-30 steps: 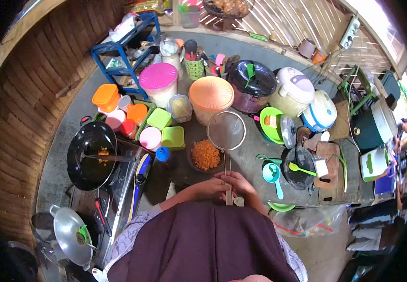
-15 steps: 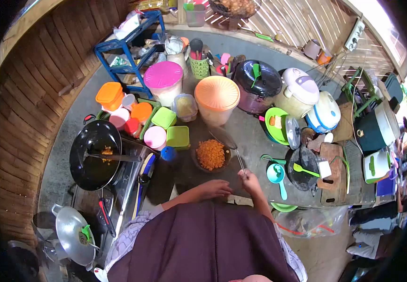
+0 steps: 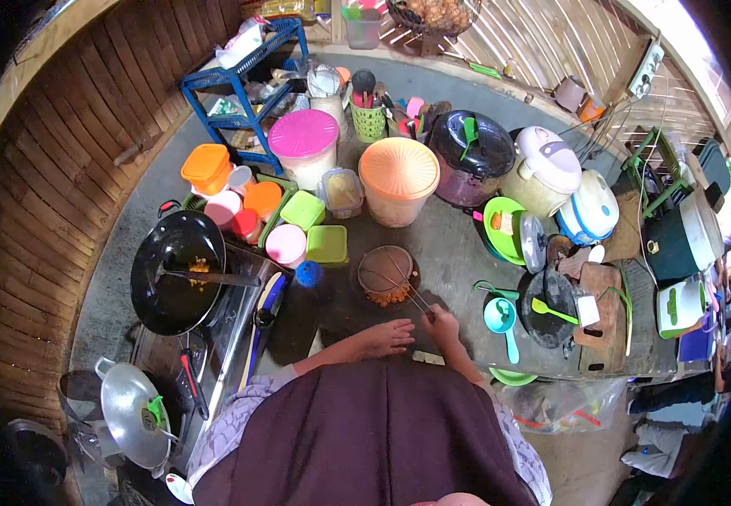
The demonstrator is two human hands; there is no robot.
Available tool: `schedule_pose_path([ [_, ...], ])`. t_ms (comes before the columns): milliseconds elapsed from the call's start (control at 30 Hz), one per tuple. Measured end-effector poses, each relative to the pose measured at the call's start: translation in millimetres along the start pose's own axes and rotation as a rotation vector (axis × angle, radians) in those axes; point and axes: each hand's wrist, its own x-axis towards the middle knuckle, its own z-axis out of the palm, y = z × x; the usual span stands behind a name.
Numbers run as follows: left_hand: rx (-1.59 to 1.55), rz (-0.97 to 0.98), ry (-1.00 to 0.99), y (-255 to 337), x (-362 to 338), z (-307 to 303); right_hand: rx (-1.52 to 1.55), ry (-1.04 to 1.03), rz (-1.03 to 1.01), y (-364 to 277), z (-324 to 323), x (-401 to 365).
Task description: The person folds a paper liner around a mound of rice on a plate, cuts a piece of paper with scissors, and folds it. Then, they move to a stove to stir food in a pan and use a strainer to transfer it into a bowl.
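Observation:
A wire strainer (image 3: 384, 268) is held by its long thin handle in my right hand (image 3: 442, 327), whose fingers are wrapped round the end. Its round mesh head overlaps the diced orange food (image 3: 391, 297) in front of me, so only the near edge of the pieces shows. The container under the food is mostly hidden. Left of the handle, my left hand (image 3: 388, 337) is held low at the table's front edge with fingers stretched out and nothing in them.
Beyond the strainer stands a tall tub with a peach lid (image 3: 399, 169). Several lidded boxes, including a green one (image 3: 326, 244), are to the left, near a black wok (image 3: 178, 291) on the stove. A turquoise ladle (image 3: 500, 318) and a stone mortar (image 3: 548, 325) lie right.
The strainer head has moved left and down over the orange food, covering most of it. My right hand shifted slightly with the handle; my left hand stays nearly in place. The view tilted slightly.

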Motion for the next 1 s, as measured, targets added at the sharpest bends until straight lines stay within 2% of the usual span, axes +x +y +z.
schedule_pose_path([
  [67,0.327,0.053,0.022,-9.5,7.7,-7.8,-0.007,-0.007,-0.011,1.3,3.2,3.9],
  [200,0.231,0.050,-0.029,-13.5,10.8,-20.7,-0.057,-0.075,0.009,3.7,6.8,9.4],
  [267,-0.064,0.031,-0.036,-10.4,7.4,-18.1,-0.048,-0.060,-0.002,3.7,7.4,11.2],
  [467,-0.056,0.041,0.039,-3.9,-2.6,-5.5,-0.100,-0.125,0.011,11.0,0.4,14.9],
  [600,0.058,0.117,-0.005,-10.3,0.7,-11.5,-0.041,-0.152,0.018,15.8,-9.0,15.4],
  [700,0.001,0.070,0.084,-9.4,2.0,-9.2,-0.078,-0.172,0.010,19.1,-10.0,16.5],
  [800,-0.089,0.121,-0.024,-10.0,0.4,-11.9,0.000,-0.172,0.027,19.9,-11.3,18.0],
  [933,-0.030,0.094,0.100,-3.5,-8.5,4.0,0.092,-0.126,0.036,22.3,-11.0,17.5],
  [1000,-0.019,0.095,0.126,-9.3,-3.0,-8.5,0.158,-0.191,0.103,16.3,-19.9,20.7],
])
